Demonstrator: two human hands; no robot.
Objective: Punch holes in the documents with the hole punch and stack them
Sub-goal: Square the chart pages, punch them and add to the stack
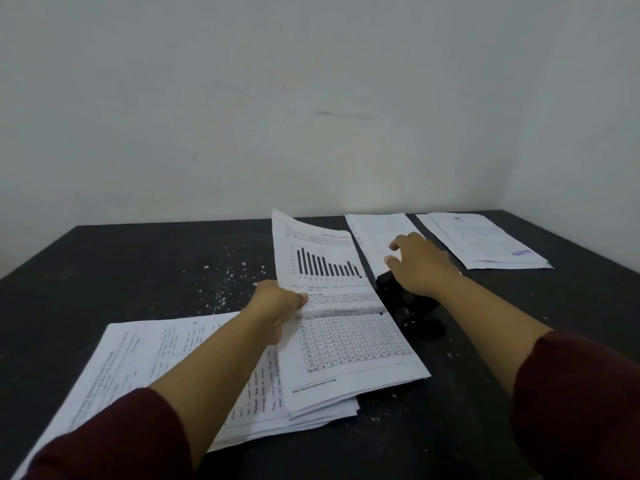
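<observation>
Right, my left hand (277, 308) pinches a small bundle of sheets (341, 327) by its left edge, thumb on top just under the bar chart, the other fingers underneath. The bundle has a chart up top and a table of numbers lower down, and two small dark holes show along its right edge. Its near end lies over the bigger pile of papers (145, 368) spread at my near left, while its far end lifts clear of the table (145, 265).

My right hand (420, 261) lies over the far end of the black hole punch (410, 306), fingers loosely spread and reaching onto a white sheet (379, 237) beyond it; whether it presses the punch or only rests there, I cannot tell. The punch sits on the dark tabletop just beside the right edge of the bundle I hold.

Further right, near the corner of the wall, a neat stack of pages (485, 242) lies flat, well apart from my hands. Pale flecks of paper (228, 271) dot the table to the left of the bundle. Both my sleeves are dark red.
</observation>
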